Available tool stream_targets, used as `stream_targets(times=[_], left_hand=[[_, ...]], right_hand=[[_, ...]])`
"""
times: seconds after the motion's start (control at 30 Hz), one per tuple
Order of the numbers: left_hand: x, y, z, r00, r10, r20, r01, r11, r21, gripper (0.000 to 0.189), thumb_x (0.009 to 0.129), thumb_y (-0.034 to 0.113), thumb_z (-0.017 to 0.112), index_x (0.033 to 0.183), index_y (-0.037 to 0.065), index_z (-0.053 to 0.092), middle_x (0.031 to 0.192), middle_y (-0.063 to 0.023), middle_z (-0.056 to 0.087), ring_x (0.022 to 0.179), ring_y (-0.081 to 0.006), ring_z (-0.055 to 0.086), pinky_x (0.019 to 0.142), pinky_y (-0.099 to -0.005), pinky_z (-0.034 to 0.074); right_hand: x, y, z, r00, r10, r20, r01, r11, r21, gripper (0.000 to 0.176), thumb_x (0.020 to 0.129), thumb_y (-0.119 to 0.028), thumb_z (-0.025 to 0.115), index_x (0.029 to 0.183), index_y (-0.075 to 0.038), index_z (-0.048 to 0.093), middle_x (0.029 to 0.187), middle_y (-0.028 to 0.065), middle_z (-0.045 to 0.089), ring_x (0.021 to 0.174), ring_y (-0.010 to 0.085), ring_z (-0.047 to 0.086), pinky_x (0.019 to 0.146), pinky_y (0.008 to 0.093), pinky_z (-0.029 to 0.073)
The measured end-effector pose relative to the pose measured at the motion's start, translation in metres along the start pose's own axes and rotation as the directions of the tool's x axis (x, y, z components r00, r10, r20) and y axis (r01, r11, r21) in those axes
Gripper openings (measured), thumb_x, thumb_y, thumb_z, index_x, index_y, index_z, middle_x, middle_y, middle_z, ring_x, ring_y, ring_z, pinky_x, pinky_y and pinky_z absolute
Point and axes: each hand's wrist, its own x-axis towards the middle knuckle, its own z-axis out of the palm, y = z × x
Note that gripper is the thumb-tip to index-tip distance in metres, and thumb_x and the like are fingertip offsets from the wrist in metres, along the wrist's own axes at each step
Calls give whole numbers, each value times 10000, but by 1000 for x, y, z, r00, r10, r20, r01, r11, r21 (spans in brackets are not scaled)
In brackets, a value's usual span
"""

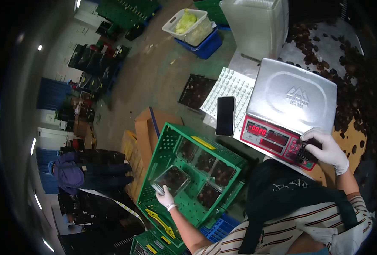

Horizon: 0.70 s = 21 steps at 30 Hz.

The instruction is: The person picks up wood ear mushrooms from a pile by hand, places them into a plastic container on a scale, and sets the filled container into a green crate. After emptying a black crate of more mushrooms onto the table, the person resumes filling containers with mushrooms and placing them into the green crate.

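My gloved left hand (166, 198) is closed on the edge of a clear plastic box (173, 178) with dark brown pieces in it. The box is inside a green crate (154, 163), tilted over the crate's left part. Several more filled clear boxes (205, 160) sit along the crate's far and right sides. My gloved right hand (328, 149) is at the keypad (299, 152) of a weighing scale, its fingers apart and fingertips on the keys. The scale's steel pan (294, 91) is bare, and its red display (256, 128) reads about -0.020.
A phone (225, 115) lies on a label sheet (229, 87) beside the scale. Dark brown pieces (345, 63) cover the table at right. Beyond are a cardboard box (146, 125), a white basket on a blue bin (207, 46), and a person in purple (69, 172).
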Motion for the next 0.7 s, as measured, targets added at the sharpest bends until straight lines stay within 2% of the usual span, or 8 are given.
stream_targets(times=[0.07, 0.17, 0.23, 0.27, 0.37, 0.5, 0.57, 0.7], left_hand=[[-20, -9, -2, 834, -485, 262, 537, 823, -187, 518, 821, 352, 728, 1108, -36, 540, 977, -130, 628, 879, -202, 631, 749, -290, 506], [-6, -106, 24, 857, -477, 194, 457, 878, 140, 657, 790, 325, 748, 1265, -47, 488, 1179, -189, 587, 1050, -265, 589, 901, -358, 470], [-18, -117, 39, 748, -620, 239, 517, 769, 377, 789, 754, 316, 766, 1359, -44, 412, 1327, -215, 501, 1162, -293, 523, 1001, -367, 399], [-28, -122, 43, 825, -514, 236, 362, 800, 478, 777, 725, 307, 771, 1333, -45, 440, 1297, -205, 535, 1152, -304, 538, 998, -357, 405], [10, -116, 36, 688, -610, 393, 219, 691, 689, 750, 715, 294, 764, 1316, -38, 464, 1276, -199, 557, 1162, -317, 540, 1000, -346, 409], [72, -37, 64, 922, -90, 377, -105, 879, 466, 671, 752, 315, 712, 1286, -27, 493, 1271, -257, 534, 1182, -383, 513, 1033, -395, 384], [95, 60, 108, 888, 235, 396, -272, 962, 39, 496, 827, 155, 665, 1261, -30, 512, 1248, -205, 546, 1160, -311, 530, 1006, -382, 403], [86, 296, 197, 596, 764, 247, -688, 645, -334, 373, 866, 96, 626, 1209, -29, 547, 1200, -168, 573, 1117, -267, 551, 978, -360, 425]], right_hand=[[-6, 1, -10, 1000, 14, -14, -14, 999, -31, 199, 790, -64, 637, 980, -7, 617, 980, 138, 638, 948, 277, 599, 888, 361, 439], [17, -2, 10, 1000, -19, -18, 17, 997, -75, 196, 794, -55, 632, 978, 7, 611, 976, 145, 636, 930, 283, 604, 869, 356, 450], [21, -4, 13, 999, -38, -28, 34, 993, -113, 196, 798, -54, 632, 980, 14, 608, 959, 151, 637, 920, 284, 608, 851, 348, 459], [22, -7, 12, 999, -26, -24, 23, 993, -119, 195, 800, -56, 633, 980, 14, 608, 955, 151, 637, 919, 283, 608, 851, 348, 459], [22, -13, 15, 999, 22, -30, -25, 995, -98, 189, 802, -60, 633, 976, 9, 611, 945, 149, 640, 917, 285, 607, 854, 352, 457], [13, -7, 17, 995, -11, -98, -6, 985, -173, 178, 798, -61, 631, 964, 3, 617, 940, 141, 642, 907, 288, 607, 851, 360, 456], [9, -11, 15, 992, -15, -126, -7, 984, -177, 172, 791, -72, 627, 953, -14, 621, 908, 134, 647, 886, 297, 609, 835, 372, 458], [-10, -11, 5, 975, -88, -204, 27, 958, -285, 153, 791, -107, 627, 929, -41, 625, 883, 114, 656, 858, 301, 617, 815, 382, 459]])
